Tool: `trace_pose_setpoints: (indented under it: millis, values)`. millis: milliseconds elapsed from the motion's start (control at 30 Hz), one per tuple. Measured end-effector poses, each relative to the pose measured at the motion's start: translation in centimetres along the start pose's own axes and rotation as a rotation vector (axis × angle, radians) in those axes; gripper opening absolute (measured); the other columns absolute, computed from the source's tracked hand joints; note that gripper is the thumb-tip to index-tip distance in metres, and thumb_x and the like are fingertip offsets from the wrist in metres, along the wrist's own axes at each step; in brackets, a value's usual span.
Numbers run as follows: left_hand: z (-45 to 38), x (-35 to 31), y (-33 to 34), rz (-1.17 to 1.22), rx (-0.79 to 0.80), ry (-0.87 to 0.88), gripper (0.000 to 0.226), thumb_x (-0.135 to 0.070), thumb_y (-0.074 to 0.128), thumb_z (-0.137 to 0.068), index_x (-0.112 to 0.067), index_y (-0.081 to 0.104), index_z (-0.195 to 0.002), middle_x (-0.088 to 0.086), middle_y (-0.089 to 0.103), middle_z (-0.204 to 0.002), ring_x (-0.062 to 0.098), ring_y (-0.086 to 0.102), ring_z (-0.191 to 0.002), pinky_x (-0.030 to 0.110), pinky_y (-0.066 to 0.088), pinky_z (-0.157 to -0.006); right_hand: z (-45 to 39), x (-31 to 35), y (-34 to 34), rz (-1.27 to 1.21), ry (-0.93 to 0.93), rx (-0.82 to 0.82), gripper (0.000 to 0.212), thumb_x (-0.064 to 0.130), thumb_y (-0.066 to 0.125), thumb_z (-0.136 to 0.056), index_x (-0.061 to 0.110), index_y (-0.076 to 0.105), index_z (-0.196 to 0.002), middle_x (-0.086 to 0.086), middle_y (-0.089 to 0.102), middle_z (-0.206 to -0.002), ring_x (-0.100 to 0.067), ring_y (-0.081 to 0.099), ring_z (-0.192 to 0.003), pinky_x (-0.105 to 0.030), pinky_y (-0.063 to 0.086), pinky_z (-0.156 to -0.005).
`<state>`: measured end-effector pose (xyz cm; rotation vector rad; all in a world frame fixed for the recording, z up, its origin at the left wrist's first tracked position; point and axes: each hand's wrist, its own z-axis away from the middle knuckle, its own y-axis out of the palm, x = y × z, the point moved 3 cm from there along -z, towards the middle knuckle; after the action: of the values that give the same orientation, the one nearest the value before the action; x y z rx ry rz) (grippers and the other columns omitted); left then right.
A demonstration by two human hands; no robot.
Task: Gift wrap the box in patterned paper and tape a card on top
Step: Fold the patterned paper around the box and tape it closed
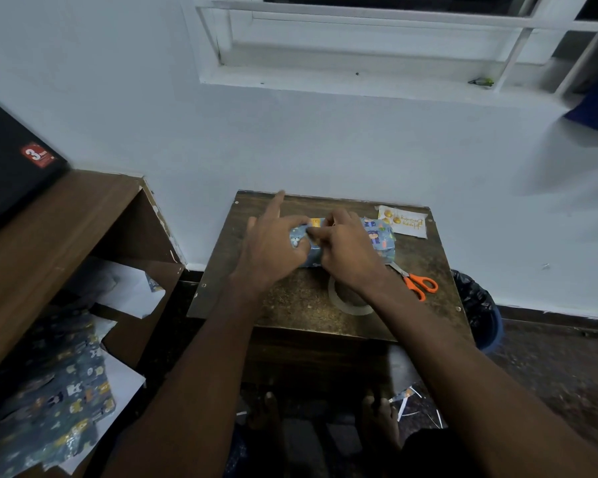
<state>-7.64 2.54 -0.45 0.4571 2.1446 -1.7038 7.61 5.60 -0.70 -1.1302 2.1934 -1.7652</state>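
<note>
The box (342,241) at the desk's (290,305) centre is already covered in patterned paper, both hands (273,246) (346,250) pinching its top seam, while the card (403,221) at two o'clock is not yet taped on.

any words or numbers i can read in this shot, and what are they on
"3": large white numeral on a red sticker on the black box at the left; the small print beside it is too blurred to read.
Gold script on the white card at the table's far right corner: upside down and too small to read.
Wrapped box: cartoon pictures only, no readable text.
</note>
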Motion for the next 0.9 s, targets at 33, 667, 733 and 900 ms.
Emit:
trace_pose_setpoints:
  millis: [33,667,733,900]
  values:
    - [0.0,0.0,0.0,-0.015,0.003,-0.001,0.048,-0.037,0.069,-0.093,-0.032,0.065,-0.141,0.002,0.015,-0.176,0.021,0.052,-0.136,0.046,0.024,-0.115,0.0,0.2,0.2,0.020,-0.012,0.005,0.039,0.002,0.064,-0.092,0.012,0.074,-0.129,-0.012,0.051,-0.108,-0.030,0.045,-0.105,-0.033,0.033,-0.082]
    - [0.5,-1.7,0.1,0.218,-0.172,0.112,0.031,-0.006,0.068,-0.085,-0.023,0.077,-0.110,-0.005,0.069,-0.112,0.017,0.061,-0.108,0.045,0.054,-0.095,1.8,-2.5,-5.8,-0.305,0.143,0.241,0.019,-0.001,0.077,-0.086,0.016,0.083,-0.087,0.012,0.076,-0.075,0.008,0.068,-0.069,-0.006,0.046,-0.066]
    - [0.5,-2.2,0.2,0.262,-0.148,0.145,0.028,-0.004,0.065,-0.087,-0.024,0.079,-0.103,-0.008,0.073,-0.106,0.012,0.065,-0.098,0.042,0.059,-0.085,2.9,-2.8,-6.2,-0.275,0.174,0.498,0.025,-0.005,0.077,-0.081,0.018,0.083,-0.091,0.009,0.079,-0.078,0.004,0.072,-0.076,-0.012,0.051,-0.072]
    - [0.7,-3.4,1.0,0.335,-0.068,0.151,0.031,-0.002,0.062,-0.089,-0.024,0.083,-0.098,-0.016,0.077,-0.098,0.003,0.071,-0.087,0.037,0.063,-0.080,4.8,-2.7,-4.3,0.039,0.186,0.778,0.033,0.011,0.095,-0.068,0.022,0.079,-0.096,0.006,0.077,-0.099,-0.010,0.069,-0.093,-0.031,0.057,-0.086]
